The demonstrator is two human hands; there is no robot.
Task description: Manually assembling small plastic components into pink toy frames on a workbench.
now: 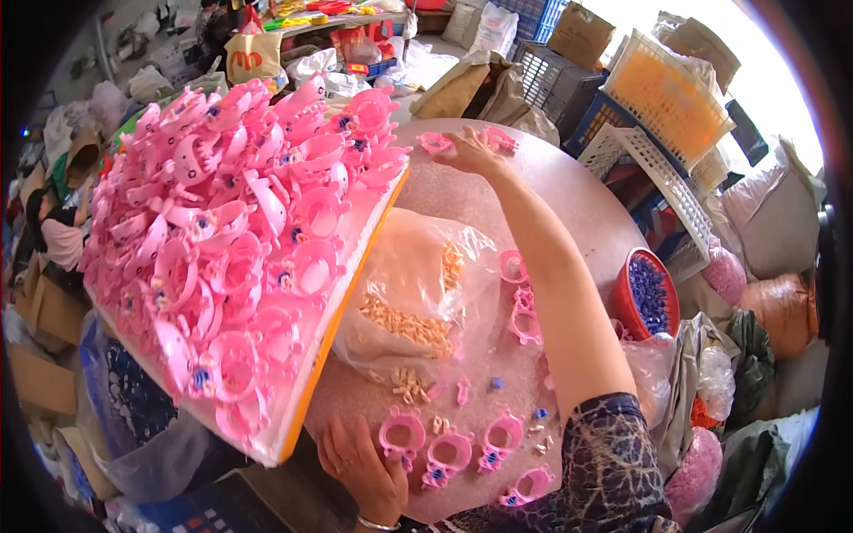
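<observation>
My right hand (474,155) reaches to the far edge of the round table, its fingers apart between a pink ring-shaped plastic part (434,142) and another pink part (500,139). At the near edge, my left hand (362,468) lies on the tabletop with fingers stretched, beside the tilted tray's corner. Its thumb is close to a pink eared ring (402,433); whether they touch I cannot tell. Similar rings with small blue pieces (448,452) lie to its right. More pink parts (524,317) rest along my right forearm.
A tilted tray with an orange edge (336,324), heaped with pink parts (222,204), covers the left. A clear bag of small tan pieces (404,324) sits mid-table. A red bowl of blue pieces (648,293) stands at the right, near stacked crates (657,186). Another person (62,233) is at far left.
</observation>
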